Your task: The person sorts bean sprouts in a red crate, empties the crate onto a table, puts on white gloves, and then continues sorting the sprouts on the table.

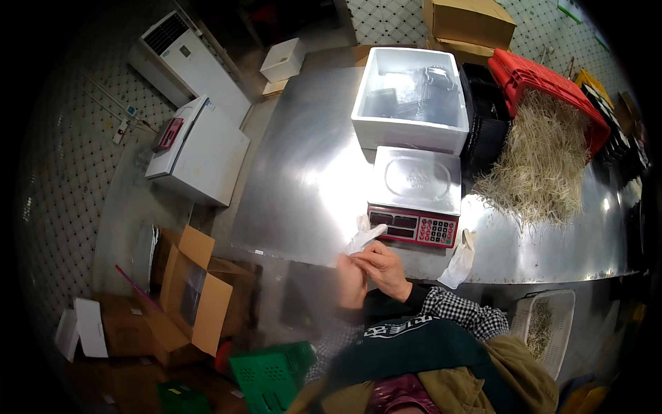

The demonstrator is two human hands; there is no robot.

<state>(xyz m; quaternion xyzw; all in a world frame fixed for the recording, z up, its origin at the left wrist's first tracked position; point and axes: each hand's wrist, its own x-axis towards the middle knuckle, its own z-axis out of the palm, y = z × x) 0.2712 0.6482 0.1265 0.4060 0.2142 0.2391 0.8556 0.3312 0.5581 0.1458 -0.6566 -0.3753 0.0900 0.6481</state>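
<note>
A thin white glove (363, 236) sticks up from between my two hands at the table's near edge, its fingers pointing away from me. My right hand (384, 271) is closed, thumb and fingers pinching at the glove's lower end. Beside it my left hand (351, 283), smeared by motion, is raised against the same end, and its fingers are mostly hidden. A second white glove (460, 262) lies at the table edge to the right. Just beyond my hands stands a scale with a steel pan (417, 181) and a red keypad front.
On the steel table (296, 145) are a white foam box (410, 131) holding dark packs, black crates (485, 117), and a tipped red basket (510, 76) with a heap of pale sprout-like strands (541, 162). Cartons (210, 317) and a green crate (270, 376) stand low left.
</note>
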